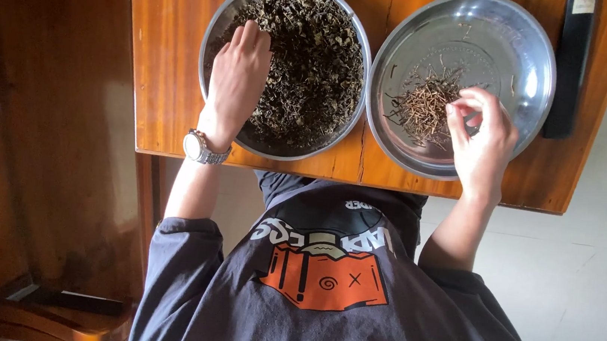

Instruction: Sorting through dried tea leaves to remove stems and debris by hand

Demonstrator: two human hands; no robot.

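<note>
the left hand (238, 73) lay flat, fingers loosely spread, on dark dried leaves (315, 59) in the left steel bowl (218, 15). the right hand (482, 133) pinched thin brown stems (423, 109) in the right bowl (533, 59) on the wooden surface (166, 51).

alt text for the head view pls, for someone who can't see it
Seen from above, a person's left hand rests in a steel bowl of dark dried leaves, while the right hand pinches at a small pile of brown stems in a second steel bowl. Both bowls sit on a wooden table, with a black remote at its right edge.
</note>
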